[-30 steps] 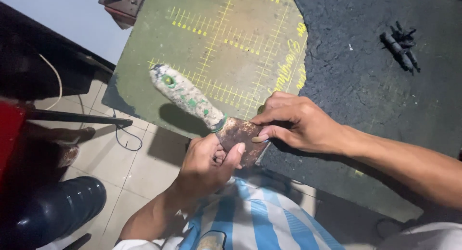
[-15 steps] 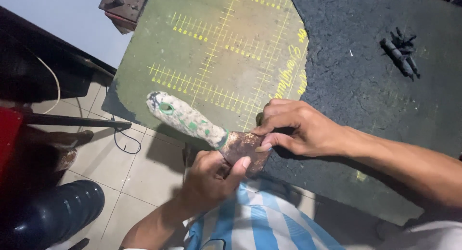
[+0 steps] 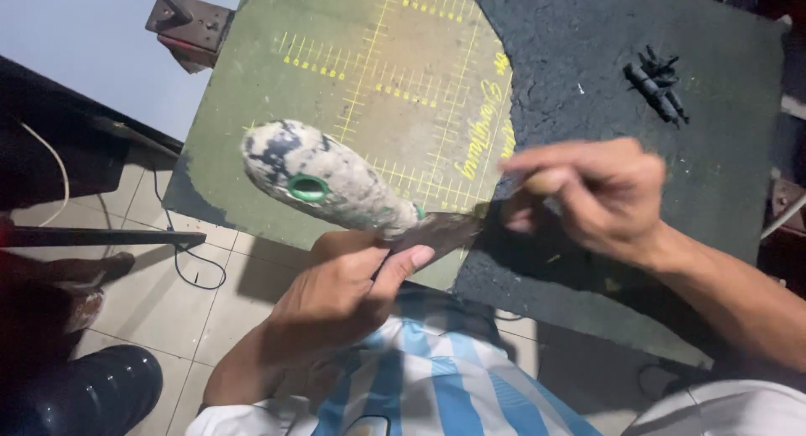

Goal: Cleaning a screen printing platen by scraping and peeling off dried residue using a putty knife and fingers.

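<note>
My left hand [image 3: 336, 293] grips a scraper at the joint of blade and handle, thumb on the rusty blade [image 3: 445, 230]. The handle [image 3: 319, 180] is paint-smeared with a green ringed hole and points up and left over the green cutting mat [image 3: 378, 83]. My right hand [image 3: 596, 193] hovers just right of the blade tip, blurred by motion, with its fingers curled and pinched together. Whether it holds something small cannot be made out.
A dark rough mat [image 3: 588, 67] covers the right of the board, with a small cluster of black pieces [image 3: 655, 88] at its far right. A metal bracket [image 3: 189, 25] stands beyond the cutting mat. Below left are a tiled floor, a cable [image 3: 180, 260] and a black boot [image 3: 92, 394].
My right hand has lifted off the blade and pulled to the right. The scraper has been raised closer to the camera, its handle tilted further up.
</note>
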